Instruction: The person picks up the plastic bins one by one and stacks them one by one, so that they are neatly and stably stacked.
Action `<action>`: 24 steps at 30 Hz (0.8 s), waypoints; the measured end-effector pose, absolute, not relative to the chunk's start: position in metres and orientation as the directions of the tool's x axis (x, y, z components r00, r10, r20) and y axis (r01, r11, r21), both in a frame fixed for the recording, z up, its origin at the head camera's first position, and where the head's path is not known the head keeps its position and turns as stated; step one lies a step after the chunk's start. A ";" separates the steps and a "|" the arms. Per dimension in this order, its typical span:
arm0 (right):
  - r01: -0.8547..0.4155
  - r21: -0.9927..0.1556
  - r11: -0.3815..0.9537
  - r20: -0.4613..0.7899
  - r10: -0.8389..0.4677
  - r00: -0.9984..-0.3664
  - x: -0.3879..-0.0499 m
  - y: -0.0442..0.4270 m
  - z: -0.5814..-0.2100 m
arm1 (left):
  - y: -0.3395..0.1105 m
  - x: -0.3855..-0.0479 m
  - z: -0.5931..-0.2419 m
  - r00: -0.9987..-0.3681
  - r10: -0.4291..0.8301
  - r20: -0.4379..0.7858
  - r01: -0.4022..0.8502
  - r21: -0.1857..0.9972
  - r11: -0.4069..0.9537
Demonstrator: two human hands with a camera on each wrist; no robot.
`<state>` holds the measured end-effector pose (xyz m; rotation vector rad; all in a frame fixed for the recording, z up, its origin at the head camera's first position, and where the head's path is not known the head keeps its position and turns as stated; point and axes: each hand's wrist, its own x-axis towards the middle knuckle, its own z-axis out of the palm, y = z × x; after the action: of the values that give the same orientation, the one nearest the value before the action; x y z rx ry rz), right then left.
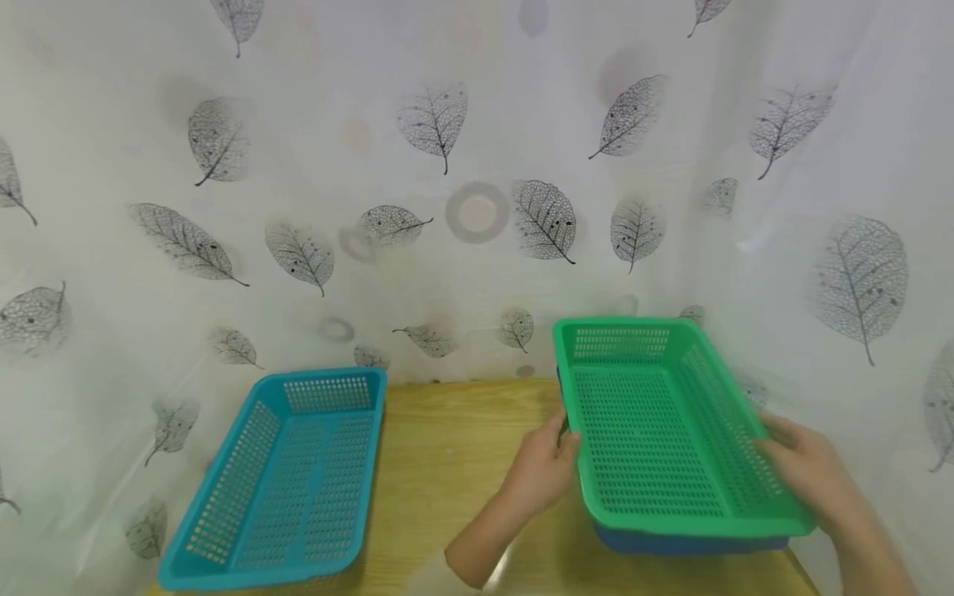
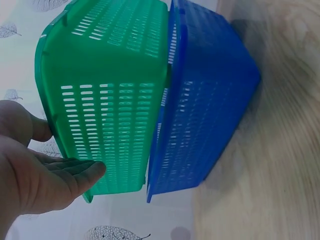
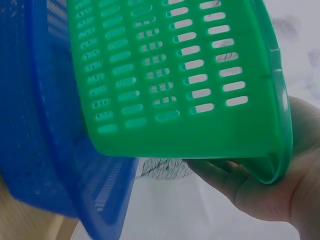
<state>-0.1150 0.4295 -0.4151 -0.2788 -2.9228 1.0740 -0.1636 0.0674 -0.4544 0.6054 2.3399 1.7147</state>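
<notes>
A green plastic basket (image 1: 641,430) with slotted walls is held level by both hands, just above a blue basket (image 1: 689,543). My left hand (image 1: 540,468) grips its left rim, thumb at the edge and fingers under the lip against the outer wall, as the left wrist view shows. On the opposite side, my right hand (image 1: 808,468) holds the right rim, with fingers beneath the lip. In the left wrist view a narrow gap separates the green basket (image 2: 110,110) from the blue basket (image 2: 215,90), which stands on the table. From the head, the green one hides most of the blue.
A teal basket (image 1: 286,472) stands at the left of the wooden table (image 1: 440,447). Behind the table hangs a pale curtain (image 1: 477,124) printed with dark leaves, close to the baskets' far ends. The table's right edge lies just beside the blue basket.
</notes>
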 end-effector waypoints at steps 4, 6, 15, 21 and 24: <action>0.173 -0.669 0.723 -0.093 0.149 -0.984 -0.122 0.437 -0.421 | 0.071 -0.162 -0.461 -0.912 0.406 0.050 0.190 0.931 0.312; 0.178 -0.689 0.703 -0.113 0.138 -0.984 -0.124 0.440 -0.425 | 0.073 -0.162 -0.466 -0.914 0.404 0.035 0.183 0.925 0.333; 0.248 -0.640 0.727 -0.175 0.176 -0.969 -0.122 0.455 -0.442 | 0.093 -0.163 -0.488 -0.913 0.408 -0.001 0.182 0.893 0.411; 0.228 -0.607 0.761 -0.172 0.154 -0.973 -0.124 0.453 -0.457 | 0.096 -0.162 -0.497 -0.916 0.400 -0.018 0.166 0.893 0.419; 0.218 -0.590 0.778 -0.169 0.146 -0.975 -0.126 0.452 -0.467 | 0.095 -0.161 -0.500 -0.910 0.413 -0.021 0.168 0.895 0.414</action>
<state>-0.1256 0.4517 -0.4666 -0.3149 -3.0684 1.0403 -0.1614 0.0951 -0.4997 0.5100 2.4319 1.4971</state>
